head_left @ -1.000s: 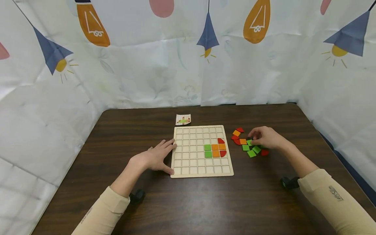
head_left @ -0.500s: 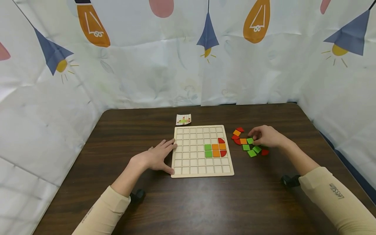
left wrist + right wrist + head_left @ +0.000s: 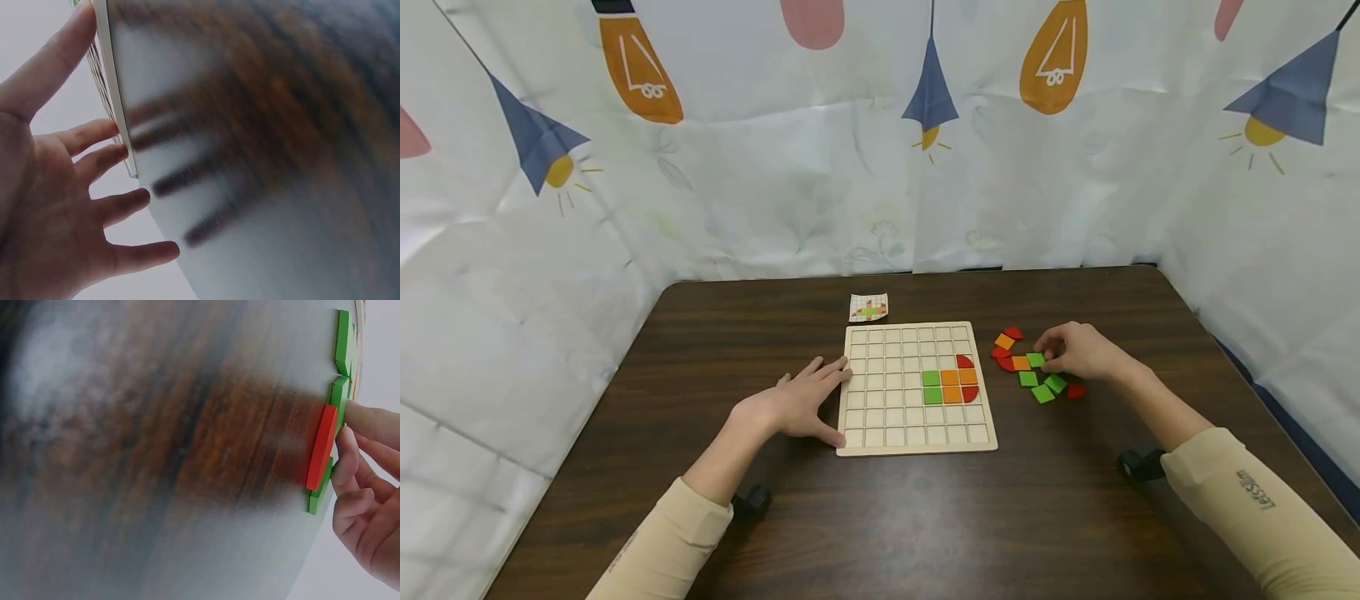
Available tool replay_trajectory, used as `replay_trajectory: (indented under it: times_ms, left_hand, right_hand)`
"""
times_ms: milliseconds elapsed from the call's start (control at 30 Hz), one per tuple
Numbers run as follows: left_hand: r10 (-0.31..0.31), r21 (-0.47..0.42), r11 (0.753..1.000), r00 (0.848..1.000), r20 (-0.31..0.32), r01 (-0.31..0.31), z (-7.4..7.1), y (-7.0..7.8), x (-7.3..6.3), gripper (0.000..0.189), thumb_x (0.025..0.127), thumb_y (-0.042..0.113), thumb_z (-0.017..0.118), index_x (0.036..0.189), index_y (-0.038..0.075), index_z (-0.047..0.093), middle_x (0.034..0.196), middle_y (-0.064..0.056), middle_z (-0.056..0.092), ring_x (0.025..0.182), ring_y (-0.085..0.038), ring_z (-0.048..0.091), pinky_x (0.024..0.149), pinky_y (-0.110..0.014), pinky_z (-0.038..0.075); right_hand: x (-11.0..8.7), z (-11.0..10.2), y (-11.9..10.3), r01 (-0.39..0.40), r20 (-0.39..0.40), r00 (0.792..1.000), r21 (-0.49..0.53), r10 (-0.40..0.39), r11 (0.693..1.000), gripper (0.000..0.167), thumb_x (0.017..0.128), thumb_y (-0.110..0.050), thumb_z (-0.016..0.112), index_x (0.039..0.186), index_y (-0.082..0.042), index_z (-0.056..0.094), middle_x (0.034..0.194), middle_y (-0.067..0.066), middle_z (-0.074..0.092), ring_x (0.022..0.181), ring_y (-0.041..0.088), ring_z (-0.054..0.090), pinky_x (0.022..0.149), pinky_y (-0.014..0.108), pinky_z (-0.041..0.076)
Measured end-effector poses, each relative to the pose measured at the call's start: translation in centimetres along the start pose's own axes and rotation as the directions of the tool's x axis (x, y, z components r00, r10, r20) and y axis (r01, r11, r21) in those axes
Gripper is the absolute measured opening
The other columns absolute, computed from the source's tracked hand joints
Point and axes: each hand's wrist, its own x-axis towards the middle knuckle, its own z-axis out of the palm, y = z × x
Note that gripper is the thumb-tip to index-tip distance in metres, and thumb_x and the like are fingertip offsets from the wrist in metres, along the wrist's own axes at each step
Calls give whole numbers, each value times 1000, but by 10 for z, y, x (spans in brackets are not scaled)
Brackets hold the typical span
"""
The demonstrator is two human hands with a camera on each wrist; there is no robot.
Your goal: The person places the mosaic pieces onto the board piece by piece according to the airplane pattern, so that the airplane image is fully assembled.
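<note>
Board point(image 3: 883, 417), pale and gridded, lies flat near the middle of the head view on the dark wooden table point(image 3: 887, 525), and your left hand point(image 3: 797, 406) is at its left edge with the fingers spread. Your thumb touches its lower left corner; in the left wrist view, two of your fingertips point(image 3: 109, 129) also come up against the edge, while the other two stretch out beyond its end. Right of centre on the grid you have two green squares point(image 3: 932, 387) stacked, three orange squares point(image 3: 952, 394) to their right, and two red quarter-rounds point(image 3: 965, 362) in the rightmost of these columns, one above and one below an orange square. Your right hand point(image 3: 1082, 352) is to the right of that grid, fingers bent, with the thumb and forefinger tips close by a loose green tile point(image 3: 1035, 360); whether you are pinching it cannot be told. Around it lie other loose pieces: red and orange ones toward the upper left of the cluster, green ones below, and a red piece point(image 3: 1076, 390) at its lower right, beneath your hand in the frame. Above the grid's upper left corner sits a small patterned card point(image 3: 868, 310).
</note>
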Motion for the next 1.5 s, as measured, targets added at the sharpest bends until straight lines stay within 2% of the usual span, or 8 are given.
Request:
replay_trajectory:
  times_ms: [400,800,967,1167,1500]
  left_hand:
    - [26,-2,1000,1000,-13,-26,2,-4,1,104,83,53,83,164,15,28,172,-7,9,156,-39,4,111,-77,14]
    - [36,15,999,999,-15,-36,4,-7,-1,104,85,55,81,165,16,26,172,-5,8,155,-40,5,109,-79,14]
    - [35,22,999,999,-18,-35,4,-8,-1,105,85,57,80,165,17,25,172,-4,8,155,-40,5,109,-79,13]
    - [35,32,999,999,-26,-35,4,-10,-1,105,85,59,78,165,19,23,172,-3,7,156,-39,4,108,-81,7]
    - [50,35,998,999,-6,-50,5,-12,-1,106,88,60,75,166,17,19,173,-5,3,156,-40,1,106,-83,7]
  right_hand:
    - [0,2,0,29,-29,999,-49,-30,998,22,92,-10,75,108,5,71,83,1,65,73,18,58,68,36,50]
    - [3,3,-15,14,-41,999,-54,-16,998,28,94,-13,73,114,6,69,93,6,70,80,20,65,71,38,56]
    - [4,8,-28,51,-66,996,-42,-54,998,26,95,-12,71,116,3,69,96,7,70,85,22,65,71,37,56]
    - [8,19,-43,133,-98,986,-18,-134,991,24,94,-9,73,115,1,70,95,4,70,86,20,65,74,37,55]
    - [17,48,-69,215,-112,970,-2,-214,977,22,92,-8,77,112,-1,72,89,-1,69,77,15,62,69,33,53]
